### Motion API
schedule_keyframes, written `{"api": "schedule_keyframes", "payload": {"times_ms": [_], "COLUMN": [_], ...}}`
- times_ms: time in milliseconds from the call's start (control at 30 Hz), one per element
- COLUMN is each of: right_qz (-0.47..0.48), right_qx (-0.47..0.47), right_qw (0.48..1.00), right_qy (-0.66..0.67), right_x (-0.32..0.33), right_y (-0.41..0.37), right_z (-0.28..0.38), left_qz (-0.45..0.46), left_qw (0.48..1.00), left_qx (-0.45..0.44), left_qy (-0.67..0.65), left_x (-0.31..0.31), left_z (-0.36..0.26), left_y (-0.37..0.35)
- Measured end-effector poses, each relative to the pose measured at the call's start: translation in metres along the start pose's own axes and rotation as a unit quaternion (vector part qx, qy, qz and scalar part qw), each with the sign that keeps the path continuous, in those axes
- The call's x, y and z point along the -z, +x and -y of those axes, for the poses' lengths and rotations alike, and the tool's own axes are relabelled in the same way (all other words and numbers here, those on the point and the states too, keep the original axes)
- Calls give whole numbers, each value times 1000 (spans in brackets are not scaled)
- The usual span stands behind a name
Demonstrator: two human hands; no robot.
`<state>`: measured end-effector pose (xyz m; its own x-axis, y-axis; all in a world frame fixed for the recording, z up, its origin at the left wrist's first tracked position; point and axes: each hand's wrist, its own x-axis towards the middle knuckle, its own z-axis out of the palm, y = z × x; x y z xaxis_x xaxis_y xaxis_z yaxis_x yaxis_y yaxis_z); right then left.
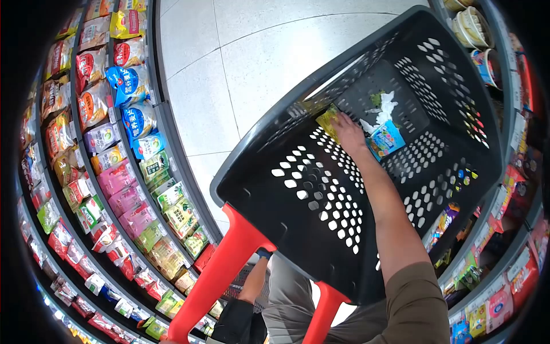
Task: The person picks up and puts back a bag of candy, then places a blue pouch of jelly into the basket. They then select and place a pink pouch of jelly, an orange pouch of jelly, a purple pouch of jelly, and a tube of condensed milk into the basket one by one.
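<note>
**Q:** Container under inspection?

**A:** One black perforated shopping basket [321,195], centre to upper right of the frame. It is tilted with its open side towards the camera. Two red handle bars [229,258] run from it to the bottom edge.

**Q:** Contents?

**A:** Three items confirmed, all on the basket floor in the upper centre-right. A yellow-green packet [326,120] sits against the near left wall. A blue packet [387,139] lies just right of it. A crumpled white wrapper [384,108] lies above the blue packet, touching or nearly touching it. A small green scrap sits beside the wrapper, too small to identify.

**Q:** State of the hands?

**A:** The right hand [349,133] is inside the basket, between the yellow-green and blue packets. Its fingers lie fairly straight on the yellow-green packet. Contact is clear, but I cannot tell whether it is gripped. The left forearm [255,281] rises at bottom centre, and the left hand is hidden behind the basket, so its state cannot be told.

**Q:** Surroundings?

**A:** Shelves of snack bags [114,143] fill the left of the frame. More stocked shelves [504,258] line the right edge, with paper bowls [472,26] at upper right. A pale tiled floor [258,69] lies between the two.
</note>
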<state>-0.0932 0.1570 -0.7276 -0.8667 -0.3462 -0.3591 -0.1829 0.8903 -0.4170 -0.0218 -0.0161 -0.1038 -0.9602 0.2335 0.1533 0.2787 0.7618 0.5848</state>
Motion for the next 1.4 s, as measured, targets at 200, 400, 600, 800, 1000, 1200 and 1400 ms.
{"api": "schedule_keyframes", "payload": {"times_ms": [200,400,600,800,1000,1200,1400], "right_qz": [140,88,19,-6,12,19,23], "right_qx": [-211,-237,-412,-547,-479,-314,-164], "right_qw": [951,932,808,682,377,292,251], "right_qy": [176,261,421,486,793,903,954], "right_x": [30,-18,-44,-35,43,298,501], "right_y": [-14,-25,0,22,-7,-129,-302], "right_z": [14,1,6,7,-1,52,127], "left_qz": [188,155,179,184,122,220,266], "left_qw": [982,988,983,981,992,973,938], "left_qx": [29,1,-9,-39,-32,49,5], "left_qy": [6,-8,-33,-50,10,-54,-221], "left_x": [25,20,21,22,12,39,33], "left_z": [-14,-10,-3,0,-7,-28,-42], "left_y": [19,25,27,28,27,59,140]}}
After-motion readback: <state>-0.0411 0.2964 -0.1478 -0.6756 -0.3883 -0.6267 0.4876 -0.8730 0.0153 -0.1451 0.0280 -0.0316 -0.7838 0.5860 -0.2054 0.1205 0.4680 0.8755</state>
